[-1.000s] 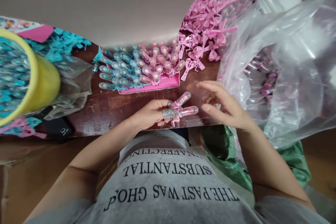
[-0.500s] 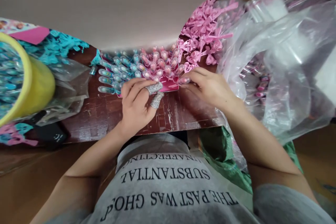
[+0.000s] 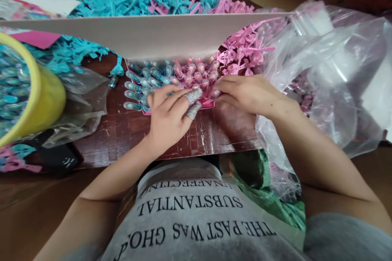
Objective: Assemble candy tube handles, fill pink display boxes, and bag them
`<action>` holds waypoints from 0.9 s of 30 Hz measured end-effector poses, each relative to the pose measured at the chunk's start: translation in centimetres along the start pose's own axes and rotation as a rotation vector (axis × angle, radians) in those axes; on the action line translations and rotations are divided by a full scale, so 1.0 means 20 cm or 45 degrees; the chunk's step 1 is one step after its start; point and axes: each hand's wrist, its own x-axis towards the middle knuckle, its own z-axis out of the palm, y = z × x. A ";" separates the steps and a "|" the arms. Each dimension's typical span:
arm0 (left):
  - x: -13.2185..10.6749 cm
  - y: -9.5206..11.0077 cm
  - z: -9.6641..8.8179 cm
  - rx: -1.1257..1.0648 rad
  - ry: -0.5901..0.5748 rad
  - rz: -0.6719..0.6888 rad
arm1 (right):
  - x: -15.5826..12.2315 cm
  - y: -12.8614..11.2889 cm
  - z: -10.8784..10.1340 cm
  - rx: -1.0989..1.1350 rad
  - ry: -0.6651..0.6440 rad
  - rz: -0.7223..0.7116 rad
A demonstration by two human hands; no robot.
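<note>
In front of me a display box (image 3: 210, 103) with a pink front edge holds rows of clear-capped, rounded tubes. Blue tubes (image 3: 132, 94) fill its left side and pink tubes (image 3: 198, 76) its right. My left hand (image 3: 170, 112), with grey tape on two fingers, straddles the front edge, thumb outside and taped finger over the tubes; the exact contact is partly hidden. At the front right corner, my right hand (image 3: 246, 93) pinches a pink tube (image 3: 215, 93) by its side. The tube's lower end is out of sight.
The raised lid (image 3: 171, 34) stands behind the tubes. Blue plastic pieces (image 3: 119, 2) and pink ones (image 3: 241, 47) are heaped around it. A yellow bucket (image 3: 49, 94) of blue tubes is at left, beside a black object (image 3: 63, 157). Clear plastic bags (image 3: 333, 73) lie at right.
The lid has tipped lower, exposing more of the heaps behind. My right hand has brought the pink tube in against the box corner. My left hand has shifted slightly right in view.
</note>
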 end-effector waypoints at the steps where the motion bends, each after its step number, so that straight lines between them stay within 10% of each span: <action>1: 0.01 0.02 0.02 0.004 -0.023 0.002 | -0.01 -0.01 0.00 0.007 0.015 0.022; 12: 0.00 0.10 0.11 -0.015 -0.076 0.084 | -0.23 -0.18 -0.07 0.136 0.221 0.040; 27: -0.08 -0.08 -0.17 0.284 0.113 -0.068 | -0.03 -0.06 -0.01 -0.007 -0.047 -0.003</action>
